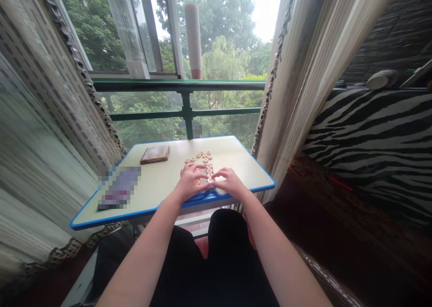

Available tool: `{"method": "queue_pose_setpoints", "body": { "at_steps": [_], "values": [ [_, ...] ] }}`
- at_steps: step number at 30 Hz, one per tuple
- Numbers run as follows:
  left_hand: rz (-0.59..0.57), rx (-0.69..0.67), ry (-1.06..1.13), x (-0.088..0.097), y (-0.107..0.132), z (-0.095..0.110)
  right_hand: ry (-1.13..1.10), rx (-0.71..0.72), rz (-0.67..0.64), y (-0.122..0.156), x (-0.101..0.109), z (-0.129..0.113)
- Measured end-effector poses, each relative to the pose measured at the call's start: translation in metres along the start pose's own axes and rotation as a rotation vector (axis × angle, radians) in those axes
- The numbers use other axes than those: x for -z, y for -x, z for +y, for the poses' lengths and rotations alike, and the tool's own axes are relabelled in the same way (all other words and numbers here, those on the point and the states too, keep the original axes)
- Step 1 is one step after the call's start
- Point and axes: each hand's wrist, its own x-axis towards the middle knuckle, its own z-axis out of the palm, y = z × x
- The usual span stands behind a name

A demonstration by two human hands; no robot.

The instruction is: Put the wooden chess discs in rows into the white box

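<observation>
Round wooden xiangqi pieces (209, 171) with red markings stand in a short column in a small dark-edged box or tray near the table's front edge. From the left, my left hand (192, 181) reaches over it, fingers spread, index and thumb tips apart at the column's far and near ends. More pieces (197, 181) show under its palm. At the column's right side, my right hand (229, 182) brings thumb and index to the piece nearest me, seemingly pinching it. Loose pieces (204, 155) lie just beyond both hands.
The pale table (162, 181) has a blue rim. A flat brown box (155, 154) lies at its back left, with a blurred-out purplish item (119, 187) at the left. Beyond stand a green railing (178, 85) and a tall stack of cups (193, 39). Curtains (286, 73) hang on both sides.
</observation>
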Motion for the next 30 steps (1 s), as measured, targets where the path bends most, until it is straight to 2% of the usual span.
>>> {"method": "queue_pose_setpoints", "body": {
  "at_steps": [30],
  "values": [
    [-0.007, -0.026, -0.023, -0.0003, 0.0021, -0.0014, 0.015, -0.025, 0.014, -0.0003, -0.0026, 0.0027]
  ]
}}
